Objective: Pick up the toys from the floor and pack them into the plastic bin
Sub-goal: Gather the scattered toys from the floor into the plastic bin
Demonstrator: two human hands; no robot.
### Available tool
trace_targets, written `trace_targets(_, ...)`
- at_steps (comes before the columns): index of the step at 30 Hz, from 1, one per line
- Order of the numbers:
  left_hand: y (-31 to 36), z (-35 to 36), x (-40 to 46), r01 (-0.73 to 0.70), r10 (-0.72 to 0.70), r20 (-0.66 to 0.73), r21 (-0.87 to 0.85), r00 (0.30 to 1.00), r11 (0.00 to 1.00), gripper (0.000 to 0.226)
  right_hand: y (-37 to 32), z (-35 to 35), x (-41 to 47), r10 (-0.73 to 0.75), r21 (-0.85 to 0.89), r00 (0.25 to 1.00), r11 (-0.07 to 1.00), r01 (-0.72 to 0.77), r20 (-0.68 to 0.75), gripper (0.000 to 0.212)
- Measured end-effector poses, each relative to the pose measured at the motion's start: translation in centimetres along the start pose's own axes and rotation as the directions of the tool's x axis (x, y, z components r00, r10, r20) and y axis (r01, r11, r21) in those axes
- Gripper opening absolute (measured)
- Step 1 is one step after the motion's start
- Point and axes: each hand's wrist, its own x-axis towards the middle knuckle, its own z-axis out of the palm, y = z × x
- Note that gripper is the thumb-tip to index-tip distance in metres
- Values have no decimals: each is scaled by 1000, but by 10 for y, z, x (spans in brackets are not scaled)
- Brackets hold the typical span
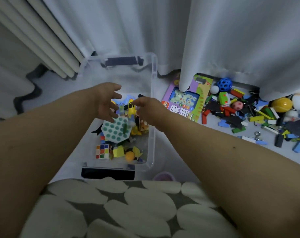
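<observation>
Over the plastic bin (152, 93) we hold both hands, fingers spread and gripping nothing: left hand (106, 102), right hand (146, 109), a yellow toy plane (131, 108) between them inside the bin. Our remaining toys (248, 114) lie heaped on the floor (206, 143) well beyond the bin's right wall, nearer our right hand, under the curtain (240, 40).

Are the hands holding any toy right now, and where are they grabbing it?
Nothing looks held. The left hand and right hand hang open over the plastic bin, beside a yellow toy plane; whether it touches the right hand's fingertips cannot be told.
</observation>
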Motion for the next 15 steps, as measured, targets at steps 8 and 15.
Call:
trace_targets(8,28,61,-1,-290,290,-33,7,957,957,29,29,-42,-17,180,479,928,878,-1,-327,24)
trace_targets(15,58,129,12,-519,679,-185,514,710,683,23,128,-112,-40,413,470,750,869,-154,-517,30)
